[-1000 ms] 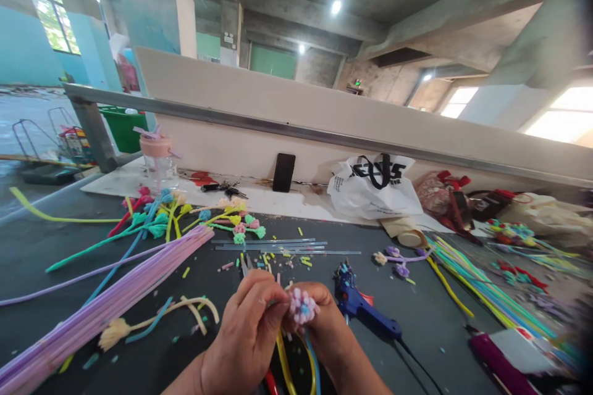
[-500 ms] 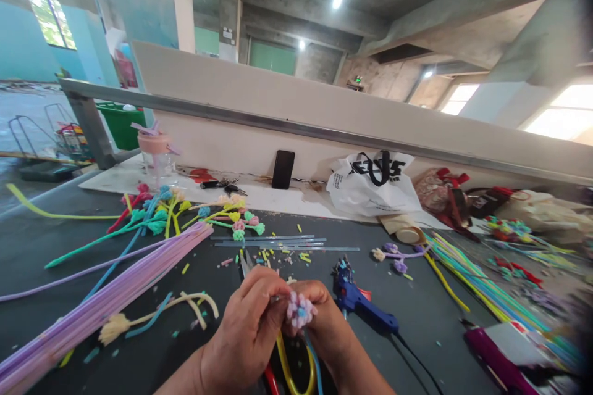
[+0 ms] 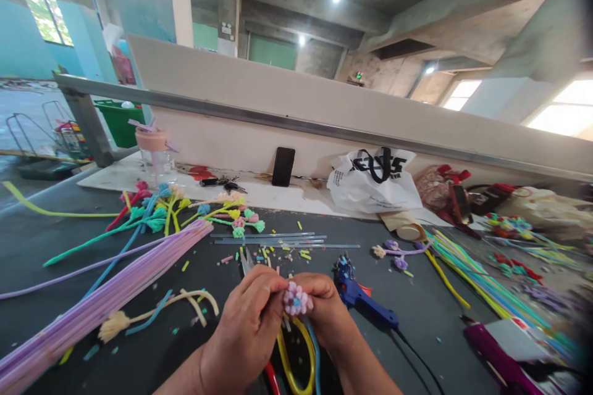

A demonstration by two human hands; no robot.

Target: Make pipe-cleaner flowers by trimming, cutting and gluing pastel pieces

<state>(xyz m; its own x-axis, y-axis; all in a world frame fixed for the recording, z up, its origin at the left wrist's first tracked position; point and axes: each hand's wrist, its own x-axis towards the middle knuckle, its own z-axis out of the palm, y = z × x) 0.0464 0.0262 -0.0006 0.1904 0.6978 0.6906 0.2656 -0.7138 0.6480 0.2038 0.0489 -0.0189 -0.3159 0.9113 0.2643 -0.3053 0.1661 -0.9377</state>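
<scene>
Between my two hands is a small pink and lilac pipe-cleaner flower (image 3: 297, 299) with a blue centre. My left hand (image 3: 252, 315) pinches its left side between thumb and fingers. On the other side, my right hand (image 3: 327, 308) grips the flower with its fingertips. A blue stem (image 3: 316, 361) runs down below the flower, by my right palm. Under my hands lie scissors (image 3: 296, 376) with yellow and red handles, their blades pointing away past my left knuckles. To the right of my right hand rests a blue hot glue gun (image 3: 365, 302) with its cord trailing toward me.
A pink-purple bundle of pipe cleaners (image 3: 115, 290) and a cream tassel-like piece (image 3: 115, 326) lie left. Finished-looking flowers (image 3: 157, 213), clear glue sticks (image 3: 287, 241) and scraps spread ahead. Behind stand a phone (image 3: 283, 166), a white bag (image 3: 373, 182) and a cup (image 3: 155, 151).
The flower has risen slightly and shifted a little left, tilting in my fingertips. My right hand has opened its grip slightly outward; more of the yellow scissor handle shows.
</scene>
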